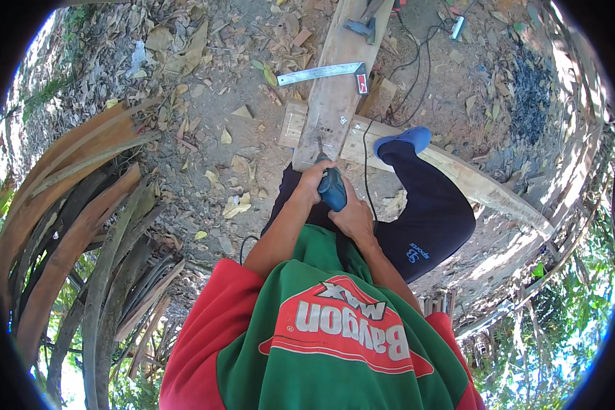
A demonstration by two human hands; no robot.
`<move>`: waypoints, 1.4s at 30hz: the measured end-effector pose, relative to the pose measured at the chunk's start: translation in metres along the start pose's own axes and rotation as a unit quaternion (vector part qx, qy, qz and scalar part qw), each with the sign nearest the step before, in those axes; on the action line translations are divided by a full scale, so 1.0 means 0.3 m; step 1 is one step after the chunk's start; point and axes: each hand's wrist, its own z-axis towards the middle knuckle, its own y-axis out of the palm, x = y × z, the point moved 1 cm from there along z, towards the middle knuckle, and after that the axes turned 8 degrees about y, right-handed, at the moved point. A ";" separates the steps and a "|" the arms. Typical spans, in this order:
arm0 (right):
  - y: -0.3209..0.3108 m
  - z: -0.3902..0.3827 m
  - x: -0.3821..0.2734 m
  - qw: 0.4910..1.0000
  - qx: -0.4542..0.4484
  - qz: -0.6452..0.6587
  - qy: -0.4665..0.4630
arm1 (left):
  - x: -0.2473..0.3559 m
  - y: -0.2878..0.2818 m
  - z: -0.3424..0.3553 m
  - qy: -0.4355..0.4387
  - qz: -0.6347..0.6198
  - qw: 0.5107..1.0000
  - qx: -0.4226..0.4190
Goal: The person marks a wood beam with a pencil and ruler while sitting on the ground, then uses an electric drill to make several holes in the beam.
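Note:
Both my hands are closed around a blue power drill [333, 190]. My left hand [313, 180] wraps the front of its body, and my right hand [354, 213] grips the rear. A thin bit points away from me, down at the near end of a wooden plank [333, 104]. Whether the tip has entered the wood is too small to tell. Across the plank, farther off, lies a metal try square [324, 74] with a silver blade. A hammer [359, 27] rests near the plank's far end.
Under the plank runs a crosswise board [458, 171], reaching right. A dark cable [366, 160] trails beside my right leg and across the dirt. Bent bark-like slabs [82, 253] are heaped at left. Dry leaves and wood scraps litter the ground.

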 end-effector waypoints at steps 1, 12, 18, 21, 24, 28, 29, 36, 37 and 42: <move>-0.006 -0.003 -0.003 1.000 -0.004 -0.001 0.002 | 0.001 0.002 -0.001 0.001 0.001 1.000 0.005; -0.010 -0.002 0.003 1.000 -0.011 -0.020 0.021 | -0.002 0.005 0.000 -0.008 0.015 1.000 0.002; -0.014 -0.001 -0.011 0.999 -0.023 -0.010 0.029 | 0.005 -0.006 0.026 -0.017 0.039 0.999 0.005; -0.024 -0.007 -0.021 0.999 -0.024 -0.009 0.035 | 0.011 -0.006 0.018 -0.016 0.043 0.999 0.003; -0.022 -0.012 -0.024 0.999 -0.020 -0.013 0.042 | 0.010 -0.005 0.018 -0.013 0.041 0.999 -0.004; -0.011 -0.003 -0.014 0.999 -0.023 -0.010 0.037 | 0.010 -0.012 0.021 -0.016 0.038 0.999 -0.011; -0.008 0.001 -0.011 0.999 -0.025 -0.008 0.036 | 0.012 -0.012 0.022 -0.015 0.039 0.999 -0.011; -0.010 0.009 -0.018 0.999 -0.021 -0.029 0.022 | 0.008 -0.028 0.034 -0.007 0.013 1.000 -0.019; -0.013 0.013 -0.017 0.999 -0.023 -0.035 0.019 | 0.008 -0.026 0.032 -0.003 0.001 1.000 -0.026; -0.057 0.026 -0.022 0.996 -0.028 -0.084 -0.012 | 0.002 -0.011 0.040 -0.008 -0.024 1.000 -0.017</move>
